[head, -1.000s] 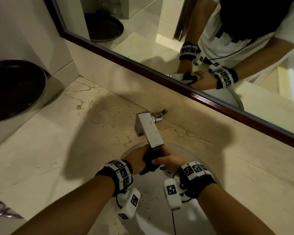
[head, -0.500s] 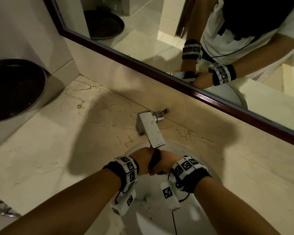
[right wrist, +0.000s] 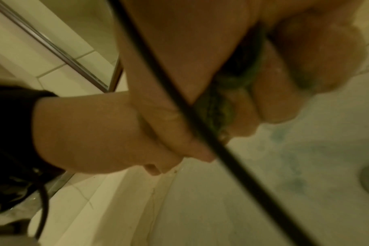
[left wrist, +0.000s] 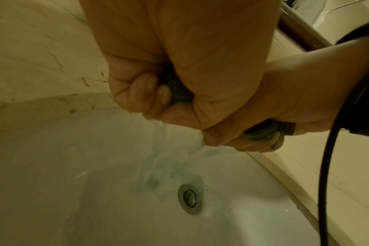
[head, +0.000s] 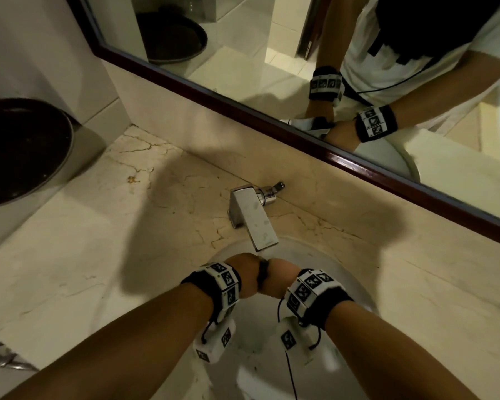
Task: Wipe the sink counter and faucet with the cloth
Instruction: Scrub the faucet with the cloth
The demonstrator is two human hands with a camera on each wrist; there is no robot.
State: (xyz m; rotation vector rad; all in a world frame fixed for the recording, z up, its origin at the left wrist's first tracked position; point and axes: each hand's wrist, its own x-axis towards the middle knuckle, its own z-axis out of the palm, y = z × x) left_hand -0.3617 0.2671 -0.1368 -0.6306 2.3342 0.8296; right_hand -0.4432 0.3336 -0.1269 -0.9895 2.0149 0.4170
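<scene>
Both my fists are pressed together over the white sink basin (head: 341, 272), just below the spout of the square chrome faucet (head: 254, 217). My left hand (head: 247, 272) and right hand (head: 280, 277) each grip the dark green cloth (head: 263, 274), which is bunched up between them. In the left wrist view the cloth (left wrist: 177, 89) shows between curled fingers, and water runs from it into the basin above the drain (left wrist: 189, 198). The right wrist view shows the cloth (right wrist: 219, 106) squeezed in the fingers. Most of the cloth is hidden inside the fists.
The cracked beige marble counter (head: 104, 255) spreads left and right of the basin. A dark round bin (head: 20, 151) stands at the far left. A mirror with a dark red frame (head: 272, 111) runs along the back wall. A metal object (head: 3, 356) lies at the counter's front left.
Both hands have drawn back from the faucet spout toward me and closed tighter around the cloth, which now shows far less between them.
</scene>
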